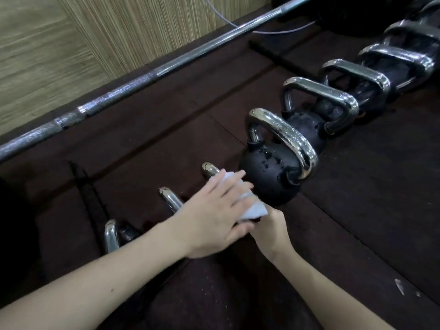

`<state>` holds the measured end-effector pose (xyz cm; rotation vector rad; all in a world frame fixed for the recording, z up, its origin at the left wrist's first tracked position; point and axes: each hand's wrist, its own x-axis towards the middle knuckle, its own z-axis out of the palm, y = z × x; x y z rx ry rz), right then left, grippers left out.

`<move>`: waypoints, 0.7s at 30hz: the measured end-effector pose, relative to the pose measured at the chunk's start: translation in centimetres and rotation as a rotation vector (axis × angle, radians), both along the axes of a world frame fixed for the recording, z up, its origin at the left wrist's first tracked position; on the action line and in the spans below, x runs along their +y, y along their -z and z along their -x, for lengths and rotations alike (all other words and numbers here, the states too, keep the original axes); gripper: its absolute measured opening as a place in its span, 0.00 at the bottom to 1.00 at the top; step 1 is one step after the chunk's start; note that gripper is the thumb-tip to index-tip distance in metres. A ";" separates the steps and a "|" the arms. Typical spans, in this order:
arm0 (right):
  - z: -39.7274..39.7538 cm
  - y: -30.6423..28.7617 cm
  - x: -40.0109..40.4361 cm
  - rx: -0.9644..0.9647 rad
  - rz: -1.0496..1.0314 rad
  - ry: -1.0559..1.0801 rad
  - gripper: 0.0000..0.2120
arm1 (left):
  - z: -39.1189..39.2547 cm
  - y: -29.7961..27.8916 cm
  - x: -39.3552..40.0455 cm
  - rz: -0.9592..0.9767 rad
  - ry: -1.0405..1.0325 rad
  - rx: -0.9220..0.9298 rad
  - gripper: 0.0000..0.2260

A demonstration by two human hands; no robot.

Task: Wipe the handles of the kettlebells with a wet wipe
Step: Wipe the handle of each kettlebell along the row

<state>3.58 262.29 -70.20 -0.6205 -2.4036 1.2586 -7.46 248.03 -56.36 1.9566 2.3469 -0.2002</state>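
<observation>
A row of black kettlebells with chrome handles runs diagonally across the dark floor. My left hand [214,210] presses a white wet wipe [247,203] over the handle of a small kettlebell [209,169], whose chrome end sticks out beyond my fingers. My right hand [271,229] grips the near end of that same handle, just under the wipe. Right behind stands a larger kettlebell [269,177] with water droplets on its ball and on its chrome handle [285,134]. Two more chrome handles [170,197] [110,234] lie nearer me, partly hidden by my left arm.
A long steel barbell [152,75] lies along the wood-pattern wall at the left. Bigger kettlebells [333,96] continue toward the top right. A thin cable [281,32] trails at the back. Dark rubber floor mat [381,186] spreads to the right.
</observation>
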 end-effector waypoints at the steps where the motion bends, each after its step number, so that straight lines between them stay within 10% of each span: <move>1: 0.1 0.1 0.0 0.001 0.001 -0.008 0.21 | -0.7 0.0 -0.4 0.020 0.058 0.038 0.28; 5: 0.2 -0.3 -0.4 0.063 -0.068 0.037 0.07 | 1.0 0.1 -0.1 -0.024 0.040 -0.002 0.25; 8: 0.2 -0.2 -0.2 0.067 0.009 0.060 0.28 | 4.4 -0.1 1.3 -0.086 -0.174 -0.186 0.20; 12: 0.1 -0.5 -0.2 0.103 0.072 0.002 0.33 | 6.3 -1.2 2.5 -0.042 -0.290 -0.201 0.15; 17: 0.1 0.4 0.0 0.061 -0.097 0.022 0.07 | 0.5 0.0 2.0 -0.015 0.011 0.079 0.18; 21: 0.5 -0.6 -0.3 0.066 0.059 0.007 0.05 | -1.0 1.4 0.2 0.030 0.119 0.170 0.20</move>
